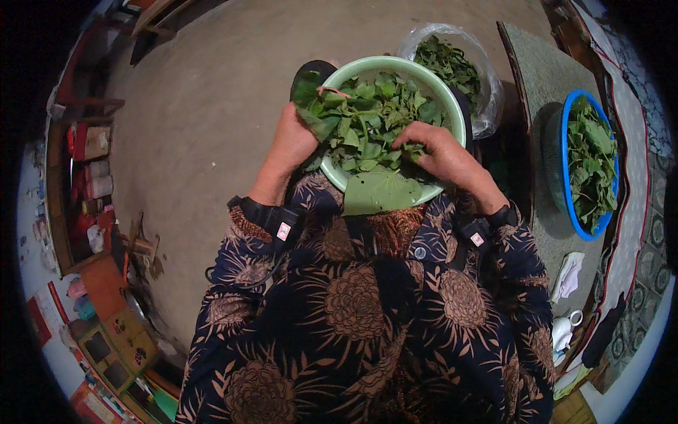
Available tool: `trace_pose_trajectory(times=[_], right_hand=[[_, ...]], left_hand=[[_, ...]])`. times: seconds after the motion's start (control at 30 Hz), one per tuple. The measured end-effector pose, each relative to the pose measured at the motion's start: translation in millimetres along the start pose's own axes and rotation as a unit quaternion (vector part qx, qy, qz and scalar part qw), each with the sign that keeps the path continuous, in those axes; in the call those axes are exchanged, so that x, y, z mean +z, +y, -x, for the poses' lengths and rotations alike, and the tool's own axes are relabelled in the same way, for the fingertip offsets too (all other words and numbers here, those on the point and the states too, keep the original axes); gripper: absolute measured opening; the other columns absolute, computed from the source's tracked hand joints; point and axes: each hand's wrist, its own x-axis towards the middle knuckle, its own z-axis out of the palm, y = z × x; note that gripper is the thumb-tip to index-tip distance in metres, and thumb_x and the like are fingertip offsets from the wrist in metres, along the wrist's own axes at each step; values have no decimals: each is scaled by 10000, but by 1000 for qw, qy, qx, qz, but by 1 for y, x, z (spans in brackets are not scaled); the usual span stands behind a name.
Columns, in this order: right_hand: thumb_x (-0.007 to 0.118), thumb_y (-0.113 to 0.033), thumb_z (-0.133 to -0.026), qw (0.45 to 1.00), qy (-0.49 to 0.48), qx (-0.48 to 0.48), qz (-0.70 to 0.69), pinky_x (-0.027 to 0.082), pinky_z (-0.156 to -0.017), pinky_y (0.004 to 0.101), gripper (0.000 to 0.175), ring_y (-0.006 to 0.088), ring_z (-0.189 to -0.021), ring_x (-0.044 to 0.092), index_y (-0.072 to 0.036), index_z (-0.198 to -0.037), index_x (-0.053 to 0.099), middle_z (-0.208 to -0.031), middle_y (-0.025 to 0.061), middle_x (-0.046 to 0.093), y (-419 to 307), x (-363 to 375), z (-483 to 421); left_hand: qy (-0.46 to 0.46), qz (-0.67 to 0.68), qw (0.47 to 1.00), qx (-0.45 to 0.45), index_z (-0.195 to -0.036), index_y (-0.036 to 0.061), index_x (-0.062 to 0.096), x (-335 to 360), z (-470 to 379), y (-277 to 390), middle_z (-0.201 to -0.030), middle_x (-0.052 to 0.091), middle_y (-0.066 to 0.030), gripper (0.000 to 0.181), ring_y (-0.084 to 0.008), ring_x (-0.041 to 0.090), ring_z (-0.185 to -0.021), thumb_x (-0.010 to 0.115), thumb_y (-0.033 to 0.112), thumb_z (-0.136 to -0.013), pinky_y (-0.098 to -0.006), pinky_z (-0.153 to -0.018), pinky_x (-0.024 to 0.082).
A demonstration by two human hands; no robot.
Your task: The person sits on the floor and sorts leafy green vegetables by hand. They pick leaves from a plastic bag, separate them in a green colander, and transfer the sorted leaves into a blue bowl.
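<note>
A pale green plastic basket (458,114) rests on the lap, filled with leafy greens (371,114). My left hand (296,135) is at its left rim, closed around a bunch of green leaves (318,114); the fingertips are partly covered by the leaves. Over the right part of the basket is my right hand (442,153), its fingers bent down into the greens; whether they pinch a leaf is not plain. One large leaf (381,192) lies across the near rim. Behind the basket, a clear plastic bag (492,106) holds more dark leaves (447,66).
To the right, a blue-rimmed basket (565,175) of leaves stands on a grey ledge (551,69). A white cloth (569,275) and a white teapot (561,334) are nearer. A small wooden stool (140,244) and shelves (58,196) stand at left on the concrete floor (212,106).
</note>
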Motion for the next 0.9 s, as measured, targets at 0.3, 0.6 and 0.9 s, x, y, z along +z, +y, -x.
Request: trace_pose_trajectory(times=[0.3,0.6,0.9], right_hand=[[655,-208,-981,967,100,175,-158,485,-828,288,234,120,-904,563,-50,-1155,647,-943,36,657,-6,-7,5],[620,-328,-1015,906,159,230,-316,489,-848,277,317,93,-933,585,-41,-1112,712,-1024,1,675,-2,-12,5],[592,-311,-1031,899,179,220,-334,500,-782,246,294,72,-891,590,-70,-1184,663,-999,-26,649,-4,-9,5]], left_hand=[[34,13,999,-35,-1153,38,694,-1,-2,-2,-1043,725,-31,274,-137,649,-939,700,91,-884,-306,-855,524],[-54,-186,963,187,-1133,77,650,6,1,4,-1338,596,-117,324,-305,588,-1227,721,28,-820,-378,-1029,481],[-92,-267,937,205,-1197,66,609,14,4,13,-1306,572,-143,420,-363,547,-1243,586,-68,-800,-426,-1030,483]])
